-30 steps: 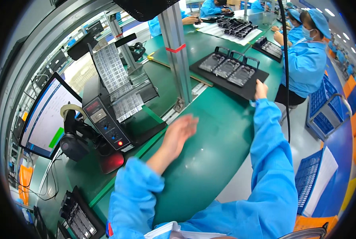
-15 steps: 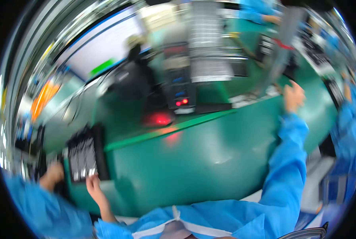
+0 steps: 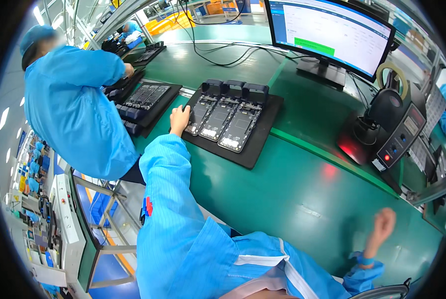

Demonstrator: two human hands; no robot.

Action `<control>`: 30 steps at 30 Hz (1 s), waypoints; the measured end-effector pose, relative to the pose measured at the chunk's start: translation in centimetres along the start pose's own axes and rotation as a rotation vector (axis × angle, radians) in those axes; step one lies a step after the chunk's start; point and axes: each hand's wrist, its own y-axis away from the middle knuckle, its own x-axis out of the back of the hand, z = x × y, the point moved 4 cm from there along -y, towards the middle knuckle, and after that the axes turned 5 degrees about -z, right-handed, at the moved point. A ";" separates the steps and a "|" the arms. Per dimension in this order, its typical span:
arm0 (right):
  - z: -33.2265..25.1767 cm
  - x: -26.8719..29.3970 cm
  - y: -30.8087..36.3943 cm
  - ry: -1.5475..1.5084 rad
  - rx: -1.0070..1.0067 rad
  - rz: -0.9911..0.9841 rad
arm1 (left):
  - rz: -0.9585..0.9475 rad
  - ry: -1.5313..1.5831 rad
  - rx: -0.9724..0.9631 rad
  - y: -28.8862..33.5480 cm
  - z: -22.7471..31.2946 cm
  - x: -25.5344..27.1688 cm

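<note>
I see a lit monitor (image 3: 330,27) at the upper right of the frame. A co-worker (image 3: 73,107) in blue fills my upper left, and yellow bins (image 3: 182,21) sit near the top edge.

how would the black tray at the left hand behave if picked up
The black tray shows no visible bend, so it's probably stiff. The three phone-like units on it show exposed circuitry, so likely fragile. No raised rim shows, so they might slide if tilted.

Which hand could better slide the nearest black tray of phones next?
Probably the left hand: it's at the edge of the black tray; the right hand is far off, over the green table.
</note>
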 end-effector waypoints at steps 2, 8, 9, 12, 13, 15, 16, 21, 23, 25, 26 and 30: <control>-0.6 -6.2 1.3 -0.239 -0.211 -0.340 | -0.024 0.149 0.107 0.4 2.5 0.0; -1.0 -18.3 1.8 -0.315 -0.287 -0.723 | 0.069 0.361 0.069 6.1 2.2 1.0; -1.2 -19.2 1.4 -0.360 -0.358 -0.724 | 0.081 0.380 0.071 7.6 2.7 1.4; -1.8 -20.6 0.7 -0.428 -0.531 -0.819 | 0.100 0.575 0.112 12.9 3.0 2.0; -1.8 -20.7 0.7 -0.399 -0.573 -0.895 | 0.118 0.663 0.117 15.0 3.1 2.0; -1.6 -20.0 1.4 -0.233 -0.522 -0.809 | 0.139 0.657 0.170 19.6 5.2 2.5; -1.1 -19.2 1.3 -0.210 -0.499 -0.794 | 0.154 0.557 0.214 21.9 6.6 3.6; -2.1 -12.0 1.7 0.070 -0.392 -0.777 | 0.004 0.825 0.218 28.3 6.9 3.2; -2.5 -8.1 3.2 0.159 -0.417 -0.775 | -0.144 0.891 0.216 30.5 8.1 3.6; -2.9 -4.3 4.7 0.244 -0.466 -0.754 | -0.299 1.072 0.234 32.2 10.8 4.1; -3.2 -2.4 5.7 0.306 -0.466 -0.729 | -0.384 1.163 0.237 33.0 12.5 4.1; -1.8 3.7 7.7 0.422 -0.638 -0.580 | -0.612 1.037 -0.026 34.7 19.1 3.7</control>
